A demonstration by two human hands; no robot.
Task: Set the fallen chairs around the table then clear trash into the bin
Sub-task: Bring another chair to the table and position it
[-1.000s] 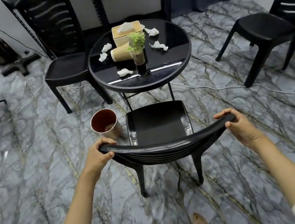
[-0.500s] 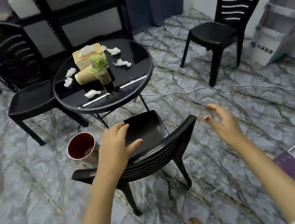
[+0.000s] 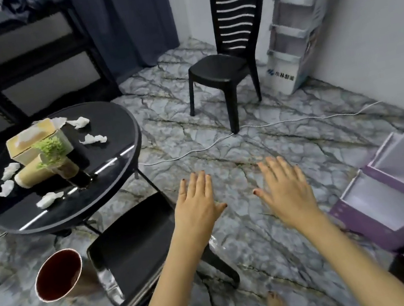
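Above the floor between the near chair (image 3: 132, 240) and the far chair (image 3: 226, 67), left hand (image 3: 196, 205) and right hand (image 3: 287, 191) hover, each grip spread flat and empty. The far chair stands upright, well apart from the tabletop (image 3: 110, 131) (tissues and cup unbinned); judged best taken two-handed by its backrest and carried over the white cable (image 3: 195, 151).

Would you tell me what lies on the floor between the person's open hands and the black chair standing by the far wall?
In the head view, only bare marble floor and a white cable lie between the left hand, the right hand and the far chair.
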